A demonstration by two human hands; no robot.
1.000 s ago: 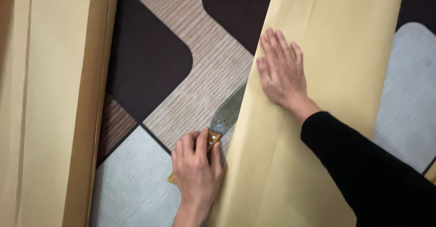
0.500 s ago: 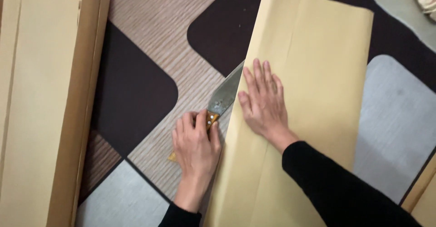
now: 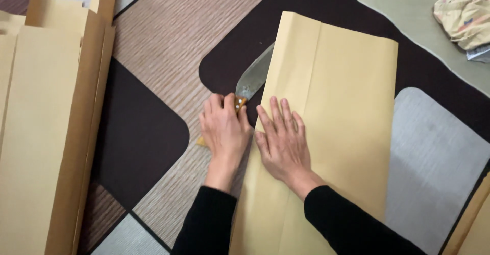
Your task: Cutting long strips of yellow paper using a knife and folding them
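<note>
Flat right hand [image 3: 284, 142] on smooth yellow paper [image 3: 337, 112], left hand [image 3: 224, 130] gripping knife [image 3: 251, 81]

My left hand [image 3: 224, 130] is curled shut around the knife handle [image 3: 239, 103], knuckles up, wrist straight behind it. Just right of that handle my right hand [image 3: 284, 142] lies flat, palm down, fingers spread and pointing away, both forearms in black sleeves.
</note>
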